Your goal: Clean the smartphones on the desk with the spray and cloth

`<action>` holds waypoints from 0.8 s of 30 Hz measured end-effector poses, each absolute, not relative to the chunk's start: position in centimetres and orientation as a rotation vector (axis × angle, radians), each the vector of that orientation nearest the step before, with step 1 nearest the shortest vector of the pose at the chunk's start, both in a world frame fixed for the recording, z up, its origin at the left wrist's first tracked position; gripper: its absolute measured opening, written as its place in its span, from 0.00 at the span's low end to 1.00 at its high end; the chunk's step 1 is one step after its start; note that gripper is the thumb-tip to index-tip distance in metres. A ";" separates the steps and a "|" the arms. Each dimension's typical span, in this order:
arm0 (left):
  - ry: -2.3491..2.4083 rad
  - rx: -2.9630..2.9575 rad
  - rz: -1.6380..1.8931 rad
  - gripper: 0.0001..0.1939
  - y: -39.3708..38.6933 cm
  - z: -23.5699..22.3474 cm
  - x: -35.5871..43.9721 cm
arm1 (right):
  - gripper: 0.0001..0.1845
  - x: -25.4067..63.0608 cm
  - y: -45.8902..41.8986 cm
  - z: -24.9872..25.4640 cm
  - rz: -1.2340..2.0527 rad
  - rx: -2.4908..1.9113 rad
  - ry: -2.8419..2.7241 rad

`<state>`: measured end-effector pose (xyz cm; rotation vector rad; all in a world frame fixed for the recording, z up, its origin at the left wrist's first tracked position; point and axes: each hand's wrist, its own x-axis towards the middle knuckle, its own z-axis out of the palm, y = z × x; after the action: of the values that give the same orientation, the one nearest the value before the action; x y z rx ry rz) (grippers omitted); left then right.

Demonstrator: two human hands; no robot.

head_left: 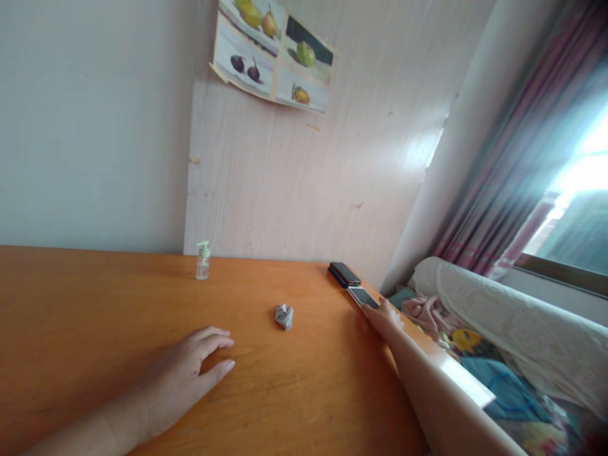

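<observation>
My left hand (pixel 190 373) lies flat on the orange wooden table (pixel 95 304), palm down, fingers stretched out and holding nothing. My right hand (pixel 384 315) reaches to the table's right edge and its fingers rest on the near end of a light-coloured phone (pixel 362 296); whether they grip it is unclear. Just beyond that phone lies a dark phone or case (pixel 344 274). A small crumpled grey wad (pixel 284 316) sits on the table between my hands. A small clear pump bottle (pixel 202 259) stands upright near the back edge.
A pale wooden panel (pixel 304 183) with a fruit poster (pixel 273 54) rises behind the table. To the right, beyond the table edge, is a bed with colourful bedding (pixel 494 380), a white bolster (pixel 513 316), striped curtains (pixel 522 158) and a bright window.
</observation>
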<state>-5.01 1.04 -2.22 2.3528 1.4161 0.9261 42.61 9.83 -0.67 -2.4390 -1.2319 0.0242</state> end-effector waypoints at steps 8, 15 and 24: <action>1.365 2.318 0.953 0.16 0.7 -1.1 -4.5 | 0.29 37.0 8.0 0.1 -0.107 -2.152 -1.455; 1.315 2.321 0.972 0.14 0.1 -0.7 -4.1 | 0.22 27.6 6.7 -0.9 0.123 -1.755 -1.934; 1.569 2.294 1.016 0.14 0.4 -0.6 -5.6 | 0.25 22.0 6.1 -3.8 0.146 -1.818 -2.186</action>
<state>-5.60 0.42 -0.63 2.2937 1.5687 1.0162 22.02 6.07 -3.82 -1.8183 -2.1864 0.1463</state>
